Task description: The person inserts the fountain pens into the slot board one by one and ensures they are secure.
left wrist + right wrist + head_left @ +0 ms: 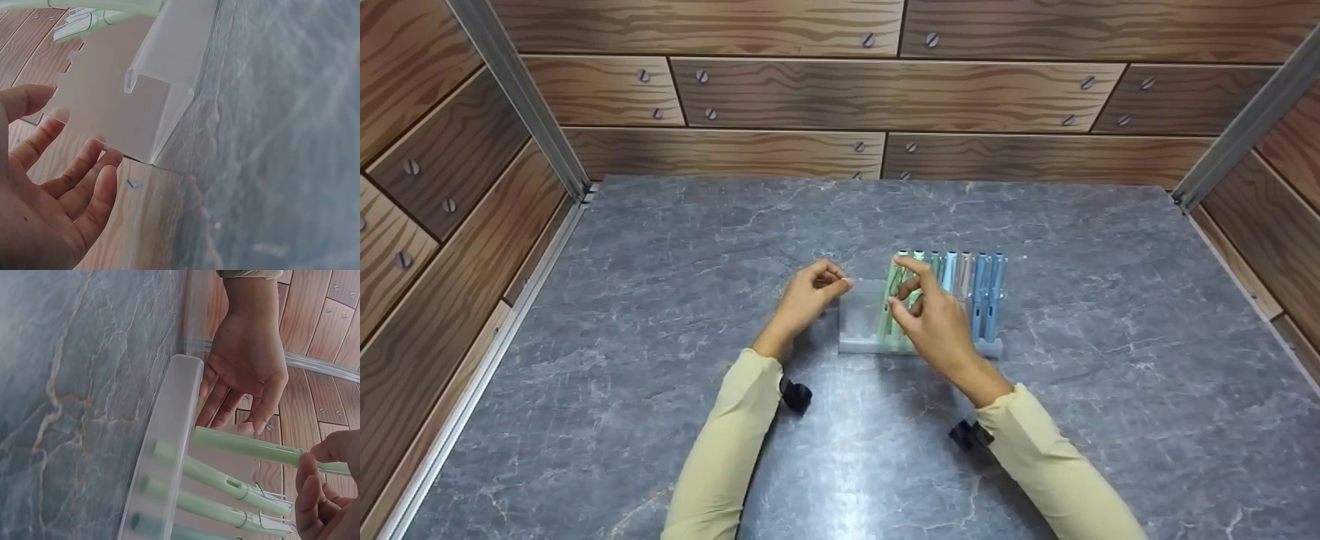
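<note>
A clear plastic pen stand with a notched top edge and a front trough stands on the table. My left hand pinches its left side edge, thumb on one face and fingers behind, as the left wrist view shows. My right hand pinches a light green pen between thumb and fingers. That pen's lower end is close by the trough's lip, left of the standing pens. Two more light green pens and a dark green one stand beside it in the trough.
Farther right in the stand are a light blue pen, a grey-brown pen and blue pens. The grey marbled table is bounded by wood-patterned walls and metal posts. A small black camera sits at each wrist.
</note>
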Motion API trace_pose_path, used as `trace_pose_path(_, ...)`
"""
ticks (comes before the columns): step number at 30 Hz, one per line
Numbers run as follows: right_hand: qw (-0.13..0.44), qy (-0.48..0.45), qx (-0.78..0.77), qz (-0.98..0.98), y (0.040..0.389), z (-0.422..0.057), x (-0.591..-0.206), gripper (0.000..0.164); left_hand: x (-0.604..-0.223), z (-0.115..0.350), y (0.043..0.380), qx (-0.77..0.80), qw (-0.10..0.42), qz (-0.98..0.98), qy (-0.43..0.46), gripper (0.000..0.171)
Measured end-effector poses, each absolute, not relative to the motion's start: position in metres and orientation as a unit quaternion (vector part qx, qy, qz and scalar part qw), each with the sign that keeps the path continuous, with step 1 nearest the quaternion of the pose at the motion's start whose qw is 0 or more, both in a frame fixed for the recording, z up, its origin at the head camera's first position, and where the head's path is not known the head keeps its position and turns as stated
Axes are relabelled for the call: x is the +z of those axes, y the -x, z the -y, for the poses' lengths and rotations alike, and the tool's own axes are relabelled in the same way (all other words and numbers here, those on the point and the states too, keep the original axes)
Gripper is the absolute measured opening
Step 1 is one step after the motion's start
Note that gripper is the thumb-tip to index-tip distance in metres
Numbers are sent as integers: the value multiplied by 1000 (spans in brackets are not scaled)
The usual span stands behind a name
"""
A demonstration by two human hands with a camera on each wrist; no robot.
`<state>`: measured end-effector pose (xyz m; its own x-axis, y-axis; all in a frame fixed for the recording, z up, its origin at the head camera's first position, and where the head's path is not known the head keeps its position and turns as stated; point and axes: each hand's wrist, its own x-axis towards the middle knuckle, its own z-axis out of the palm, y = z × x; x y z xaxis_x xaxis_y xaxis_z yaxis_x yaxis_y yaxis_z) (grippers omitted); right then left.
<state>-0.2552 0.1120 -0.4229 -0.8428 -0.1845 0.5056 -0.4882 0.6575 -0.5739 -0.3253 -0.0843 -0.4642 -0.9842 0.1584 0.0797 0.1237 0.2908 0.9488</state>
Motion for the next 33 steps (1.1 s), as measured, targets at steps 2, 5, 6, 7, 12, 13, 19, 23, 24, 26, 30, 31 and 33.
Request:
trace_pose_path(2, 211, -189, 363, 888, 257, -112, -424, 52, -464, 84, 325, 588, 14, -804, -88, 16)
trace_pose_path(5, 212, -186, 359, 889, 259, -111, -426, 52, -464, 84, 326, 588, 12, -804, -88, 16)
trace_pose_path(6, 212, -185, 358, 890, 259, -111, -427, 52, -465, 84, 326, 589, 12, -803, -88, 17)
trace_pose_path(7, 211, -184, 357, 891, 260, -111, -427, 52, -465, 84, 326, 589, 12, -803, -88, 17)
trace_pose_path(12, 209, -176, 349, 897, 262, -111, -430, 53, -465, 85, 326, 592, 19, -801, -89, 16)
trace_pose_path(13, 208, -175, 348, 897, 263, -111, -431, 54, -465, 85, 326, 592, 20, -801, -89, 16)
trace_pose_path(19, 205, -170, 346, 900, 265, -110, -434, 56, -465, 85, 326, 591, 21, -801, -90, 16)
trace_pose_path(23, 205, -165, 338, 904, 266, -109, -437, 58, -465, 85, 326, 591, 22, -801, -90, 17)
trace_pose_path(24, 204, -164, 337, 904, 267, -109, -437, 58, -465, 85, 326, 591, 22, -801, -91, 16)
trace_pose_path(26, 205, -164, 334, 905, 266, -109, -437, 58, -465, 85, 326, 590, 22, -802, -91, 16)
trace_pose_path(30, 208, -166, 324, 908, 267, -109, -437, 58, -464, 85, 326, 589, 19, -802, -92, 16)
trace_pose_path(31, 208, -166, 321, 909, 267, -109, -437, 58, -464, 85, 326, 589, 18, -803, -92, 16)
trace_pose_path(33, 208, -168, 319, 909, 268, -109, -438, 59, -464, 85, 326, 587, 15, -804, -93, 16)
